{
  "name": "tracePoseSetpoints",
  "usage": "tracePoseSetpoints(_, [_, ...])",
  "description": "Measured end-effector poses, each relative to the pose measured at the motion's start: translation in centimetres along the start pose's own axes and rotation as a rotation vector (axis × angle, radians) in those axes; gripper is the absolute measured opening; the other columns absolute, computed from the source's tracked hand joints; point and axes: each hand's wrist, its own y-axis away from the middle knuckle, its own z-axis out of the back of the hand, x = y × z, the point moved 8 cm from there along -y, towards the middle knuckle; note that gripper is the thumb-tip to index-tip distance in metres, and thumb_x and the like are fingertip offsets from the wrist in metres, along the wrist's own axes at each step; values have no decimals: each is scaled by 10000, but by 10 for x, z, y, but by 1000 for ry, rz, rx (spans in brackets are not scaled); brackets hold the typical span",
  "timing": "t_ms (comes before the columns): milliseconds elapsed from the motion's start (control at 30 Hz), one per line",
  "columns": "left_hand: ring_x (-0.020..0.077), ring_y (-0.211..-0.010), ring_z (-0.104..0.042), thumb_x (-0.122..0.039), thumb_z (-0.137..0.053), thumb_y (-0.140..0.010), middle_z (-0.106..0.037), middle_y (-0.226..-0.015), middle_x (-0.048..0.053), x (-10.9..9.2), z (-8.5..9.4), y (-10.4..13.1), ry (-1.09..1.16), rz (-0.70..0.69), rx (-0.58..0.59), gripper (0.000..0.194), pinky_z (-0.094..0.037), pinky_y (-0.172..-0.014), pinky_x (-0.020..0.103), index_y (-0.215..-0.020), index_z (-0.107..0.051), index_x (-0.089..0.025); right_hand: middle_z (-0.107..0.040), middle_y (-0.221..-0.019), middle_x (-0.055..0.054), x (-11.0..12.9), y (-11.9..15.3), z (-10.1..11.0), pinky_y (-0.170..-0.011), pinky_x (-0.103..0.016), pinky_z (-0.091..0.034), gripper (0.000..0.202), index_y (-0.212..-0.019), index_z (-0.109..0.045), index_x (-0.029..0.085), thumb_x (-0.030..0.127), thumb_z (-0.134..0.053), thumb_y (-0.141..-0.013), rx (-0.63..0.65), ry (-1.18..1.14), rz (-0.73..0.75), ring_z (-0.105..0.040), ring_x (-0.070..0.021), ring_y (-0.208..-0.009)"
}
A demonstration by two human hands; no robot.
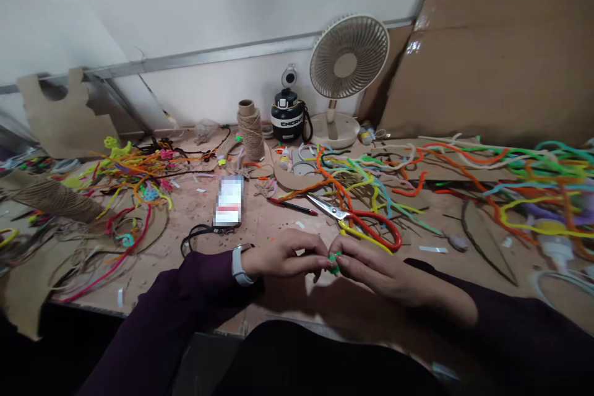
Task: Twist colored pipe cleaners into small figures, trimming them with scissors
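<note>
A small green fuzzy piece [333, 263] is pinched between the fingertips of both my hands, low in the middle of the view. My left hand [292, 255] comes from the left, thumb and fingers pressed on the piece's left side. From the right, my right hand [371, 266] grips its other side. The fingers cover much of the piece. Just beyond my right hand lie red-handled scissors [375, 226] with silver blades pointing up and left, on a yellow stem. A red and black pen [293, 206] lies past my left hand.
A phone [229, 201] lies left of centre. Behind stand a twine spool [251, 130], a black bottle [286, 119] and a fan [348, 65]. Colourful fuzzy stems [134, 167] pile at left; more stems [445, 158] spread at right near a glue bottle [554, 244]. The table's front edge [93, 308] is close.
</note>
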Motion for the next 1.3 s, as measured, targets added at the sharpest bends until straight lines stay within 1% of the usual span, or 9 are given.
tracePoseSetpoints(100, [104, -610, -570, -425, -498, -926, -648, -692, 62, -7, 2, 1, -114, -58, 31, 337, -431, -617, 231, -794, -623, -141, -540, -706, 9, -1, 1, -2, -549, -223, -431, 330, -893, -523, 194, 405, -300, -1012, 5, -35, -32, -506, -114, -609])
tracePoseSetpoints(200, [112, -628, -575, -469, -476, -927, -649, -700, 63, 0, 3, 1, -62, 24, 12, 379, -438, -624, 235, -807, -614, -136, -563, -683, 12, -4, 2, -1, -522, -215, -409, 238, -918, -528, 195, 314, -340, -1004, -104, 174, 76, -511, -109, -571])
tracePoseSetpoints(300, [106, -620, -541, -506, -328, -967, -618, -705, 53, 15, 18, 1, 29, 153, -197, 481, -418, -596, 232, -804, -578, -129, -598, -676, 0, 4, 8, 4, -533, -231, -403, 182, -966, -543, 190, 167, -362, -962, -324, 528, 306, -535, -124, -570])
tracePoseSetpoints(400, [105, -635, -512, -511, -322, -968, -580, -713, 32, 23, 36, 3, 10, 228, -409, 475, -400, -600, 234, -776, -542, -137, -625, -712, -16, 8, 13, 7, -576, -249, -416, 200, -1019, -556, 180, 109, -394, -926, -458, 808, 409, -569, -141, -628])
tracePoseSetpoints(600, [99, -538, -457, -621, -258, -933, -501, -585, -10, 33, 14, -3, 103, 360, -219, 571, -380, -542, 246, -674, -482, -164, -637, -731, -39, 16, 9, 4, -586, -295, -392, 237, -1053, -585, 145, 83, -396, -925, -439, 1135, 451, -548, -152, -626])
tracePoseSetpoints(767, [95, -495, -429, -647, -283, -915, -467, -538, -22, 42, -2, -3, 158, 354, -212, 561, -362, -503, 245, -647, -438, -179, -650, -732, -37, 15, 7, -8, -586, -315, -386, 241, -996, -607, 148, 76, -388, -929, -412, 1237, 501, -552, -154, -640])
tracePoseSetpoints(933, [98, -456, -424, -672, -272, -901, -457, -506, -25, 57, -10, -1, 217, 391, -252, 573, -353, -467, 250, -643, -438, -188, -656, -768, -52, 8, 9, -12, -620, -324, -404, 241, -1030, -612, 164, 87, -409, -925, -418, 1151, 491, -579, -166, -685])
tracePoseSetpoints(1133, [118, -568, -463, -549, -242, -958, -488, -586, -8, 58, -4, -1, -20, 353, -285, 502, -402, -588, 267, -668, -432, -186, -640, -711, -46, 12, 7, -14, -608, -310, -415, 278, -999, -615, 168, 82, -358, -936, -434, 1162, 501, -571, -163, -646])
tracePoseSetpoints(1300, [127, -583, -421, -356, -258, -978, -469, -618, -2, 45, 5, -2, -417, 293, -277, 366, -355, -599, 277, -686, -406, -192, -638, -712, -61, 11, 6, -18, -628, -325, -408, 314, -947, -614, 152, 77, -310, -940, -471, 1224, 465, -575, -178, -662])
